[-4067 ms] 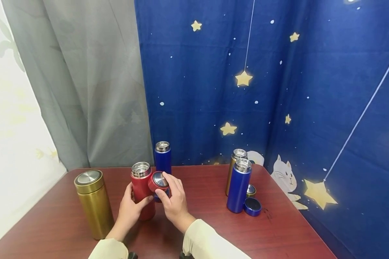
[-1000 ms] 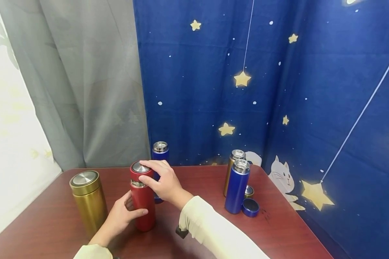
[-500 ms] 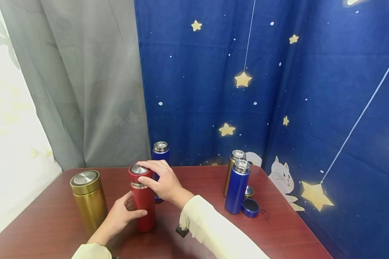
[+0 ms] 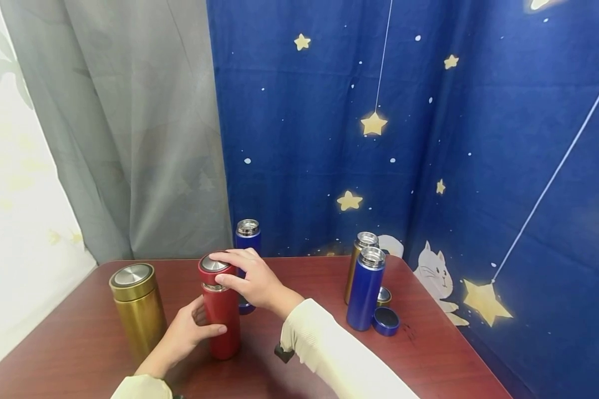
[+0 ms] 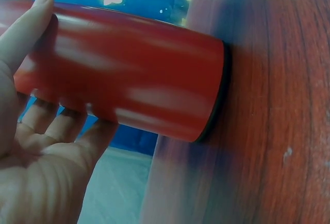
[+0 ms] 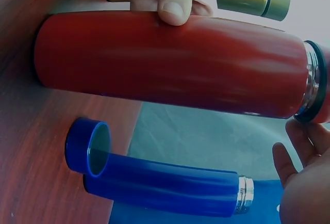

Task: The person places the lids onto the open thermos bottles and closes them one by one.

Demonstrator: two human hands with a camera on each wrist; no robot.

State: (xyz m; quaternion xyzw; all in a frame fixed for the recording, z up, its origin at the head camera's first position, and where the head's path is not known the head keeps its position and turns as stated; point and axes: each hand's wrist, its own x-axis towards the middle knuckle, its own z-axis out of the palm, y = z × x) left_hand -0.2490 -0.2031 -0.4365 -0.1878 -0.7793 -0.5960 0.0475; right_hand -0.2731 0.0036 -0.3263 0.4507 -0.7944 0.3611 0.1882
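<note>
A red thermos (image 4: 222,324) stands upright on the table. My left hand (image 4: 182,334) grips its body, thumb in front and fingers on the far side; in the left wrist view the left hand (image 5: 49,170) wraps the red thermos (image 5: 139,74) above its black base. On top sits the red lid (image 4: 208,271) with a silver disc, held by my right hand (image 4: 254,281). A strip of steel neck (image 6: 311,79) shows between lid and body in the right wrist view, where part of the right hand (image 6: 312,185) is visible.
A lidded gold thermos (image 4: 138,316) stands left of my left hand. Behind the red one is an open blue thermos (image 4: 249,241), with a blue lid (image 6: 80,145) near its base. An open blue thermos (image 4: 364,296), an open gold thermos (image 4: 351,271) and two loose lids are at right.
Four seconds ago the lid was tilted beside the open red thermos; now it sits over the mouth. My left hand is lower on the body. Over the last second, the lid has shifted only slightly.
</note>
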